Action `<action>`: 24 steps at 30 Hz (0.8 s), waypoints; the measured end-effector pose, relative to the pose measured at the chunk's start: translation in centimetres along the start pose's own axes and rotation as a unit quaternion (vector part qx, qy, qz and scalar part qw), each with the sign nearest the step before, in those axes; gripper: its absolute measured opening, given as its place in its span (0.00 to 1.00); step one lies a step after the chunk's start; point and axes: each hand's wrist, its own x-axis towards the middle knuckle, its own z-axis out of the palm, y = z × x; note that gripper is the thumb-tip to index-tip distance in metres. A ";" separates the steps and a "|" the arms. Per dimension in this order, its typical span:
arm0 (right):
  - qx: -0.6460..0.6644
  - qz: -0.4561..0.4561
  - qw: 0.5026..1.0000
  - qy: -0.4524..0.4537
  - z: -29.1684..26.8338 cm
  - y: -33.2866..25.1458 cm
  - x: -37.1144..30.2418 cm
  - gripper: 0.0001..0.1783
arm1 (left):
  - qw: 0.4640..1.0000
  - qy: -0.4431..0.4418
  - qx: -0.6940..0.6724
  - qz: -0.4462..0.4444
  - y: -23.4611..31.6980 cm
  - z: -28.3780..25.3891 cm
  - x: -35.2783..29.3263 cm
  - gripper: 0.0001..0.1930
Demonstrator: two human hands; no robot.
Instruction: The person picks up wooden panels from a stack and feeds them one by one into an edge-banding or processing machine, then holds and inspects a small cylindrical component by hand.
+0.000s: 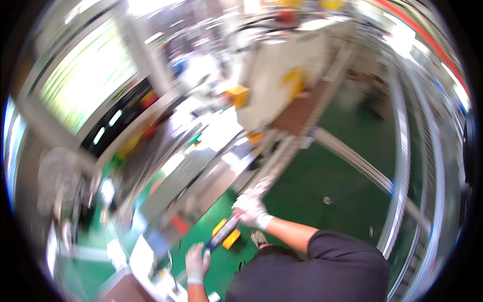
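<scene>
My right hand (249, 209), in a white glove, closes over a narrow grey metal rail (228, 229) in the lower middle. Motion blur hides exactly how its fingers lie. The rail runs down to the left and has a blue end. Just left of that end is my left hand (196, 260), also gloved, with fingers stretched upward and thumb apart. Nothing shows in it. Beneath the rail, yellow pieces (231, 239) stand out against the green floor.
A pale machine (276, 65) with yellow parts stands ahead beside a conveyor (304, 108). Metal roller tracks (402, 166) curve along the right, joined by a crossbar (354, 158). At left are a bright window panel (88, 75) and a fan (60, 173). My shoe (258, 238) is on the green floor.
</scene>
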 end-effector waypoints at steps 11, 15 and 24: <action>-0.109 -0.108 0.987 0.048 7.6 -5.6 -4.3 0.14 | 0.592 0.289 0.126 -0.742 -6.7 -6.2 -43.4 0.30; -0.161 -0.114 0.980 0.032 9.0 -6.4 -4.1 0.16 | 0.469 0.497 -0.336 -0.648 -5.0 3.0 -56.3 0.26; -0.137 -0.097 0.986 0.017 13.4 -11.5 -4.5 0.13 | 0.478 0.537 -0.357 -0.596 -4.9 1.2 -47.4 0.26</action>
